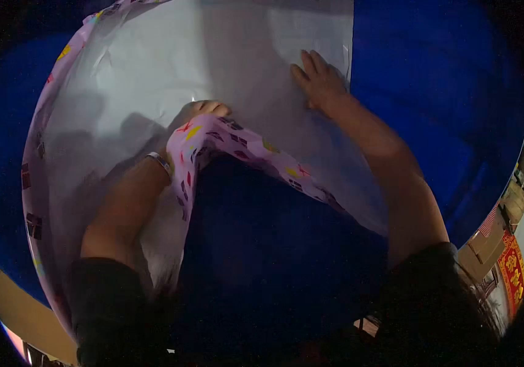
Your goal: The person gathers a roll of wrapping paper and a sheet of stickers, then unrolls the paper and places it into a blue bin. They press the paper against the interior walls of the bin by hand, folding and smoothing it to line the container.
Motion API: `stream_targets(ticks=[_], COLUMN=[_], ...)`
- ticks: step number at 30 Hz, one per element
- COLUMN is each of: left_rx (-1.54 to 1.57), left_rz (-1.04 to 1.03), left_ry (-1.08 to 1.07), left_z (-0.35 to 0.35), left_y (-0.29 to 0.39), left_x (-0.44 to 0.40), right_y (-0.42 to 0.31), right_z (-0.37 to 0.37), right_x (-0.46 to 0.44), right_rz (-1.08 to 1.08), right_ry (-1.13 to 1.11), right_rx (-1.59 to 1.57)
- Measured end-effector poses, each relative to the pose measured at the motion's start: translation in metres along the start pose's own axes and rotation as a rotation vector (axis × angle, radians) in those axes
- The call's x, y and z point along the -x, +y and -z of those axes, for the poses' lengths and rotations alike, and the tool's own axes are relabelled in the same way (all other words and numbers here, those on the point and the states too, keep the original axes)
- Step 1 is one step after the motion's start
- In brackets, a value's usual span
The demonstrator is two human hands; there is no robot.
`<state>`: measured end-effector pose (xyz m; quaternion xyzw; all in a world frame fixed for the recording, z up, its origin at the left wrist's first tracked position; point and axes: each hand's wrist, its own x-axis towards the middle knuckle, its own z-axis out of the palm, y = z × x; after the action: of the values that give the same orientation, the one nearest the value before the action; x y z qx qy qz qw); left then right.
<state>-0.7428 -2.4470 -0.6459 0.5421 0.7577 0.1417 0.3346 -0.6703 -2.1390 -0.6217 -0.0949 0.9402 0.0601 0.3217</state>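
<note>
A large pale sheet with a pink patterned side lies over a blue surface. Its near edge is folded up, showing the pink print. My left hand is at the peak of this fold, its fingers curled and partly covered by the cloth; a band circles that wrist. To the right, my right hand lies on the pale side near the sheet's right edge, with its fingers spread and nothing held.
The blue surface extends to the right of the sheet and under its raised near edge. At the lower right are a red banner with yellow characters and a cardboard-coloured box. Shadows fall across the sheet.
</note>
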Motion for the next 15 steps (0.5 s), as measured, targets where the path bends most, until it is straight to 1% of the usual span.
stream_targets(ticks=[1, 3, 5, 6, 8, 9, 10, 11, 13, 15], left_rx=[0.005, -0.043, 0.006, -0.066, -0.128, -0.19, -0.299, -0.296, -0.252, -0.297], left_rz=[-0.003, -0.011, -0.185, -0.271, -0.291, -0.305, -0.246, -0.244, -0.26, -0.274], left_ry=[-0.004, -0.239, 0.098, 0.063, 0.097, 0.12, 0.024, 0.025, -0.031, -0.045], left_z=[0.015, 0.037, 0.007, 0.017, 0.0, 0.007, 0.011, 0.014, 0.019, 0.022], left_y=[0.01, 0.025, 0.016, 0.026, 0.025, 0.043, 0.05, 0.052, 0.062, 0.067], left_x=[-0.008, -0.034, -0.036, -0.035, -0.03, -0.028, -0.026, -0.028, -0.031, -0.039], right_y=[-0.002, 0.0, -0.005, -0.007, -0.001, 0.006, 0.007, 0.009, 0.009, 0.012], right_z=[-0.001, -0.003, -0.001, -0.002, -0.003, -0.001, -0.003, -0.004, 0.018, 0.018], right_x=[0.001, -0.005, -0.011, -0.013, -0.013, -0.001, 0.003, 0.006, 0.018, 0.019], right_rz=[0.014, 0.02, 0.022, 0.03, 0.039, 0.046, 0.054, 0.056, 0.035, 0.043], right_ry=[0.037, 0.028, 0.016, 0.042, 0.065, 0.139, 0.214, 0.212, 0.036, 0.032], right_rx=[0.042, 0.023, 0.005, 0.025, 0.051, 0.064, 0.074, 0.076, -0.002, -0.031])
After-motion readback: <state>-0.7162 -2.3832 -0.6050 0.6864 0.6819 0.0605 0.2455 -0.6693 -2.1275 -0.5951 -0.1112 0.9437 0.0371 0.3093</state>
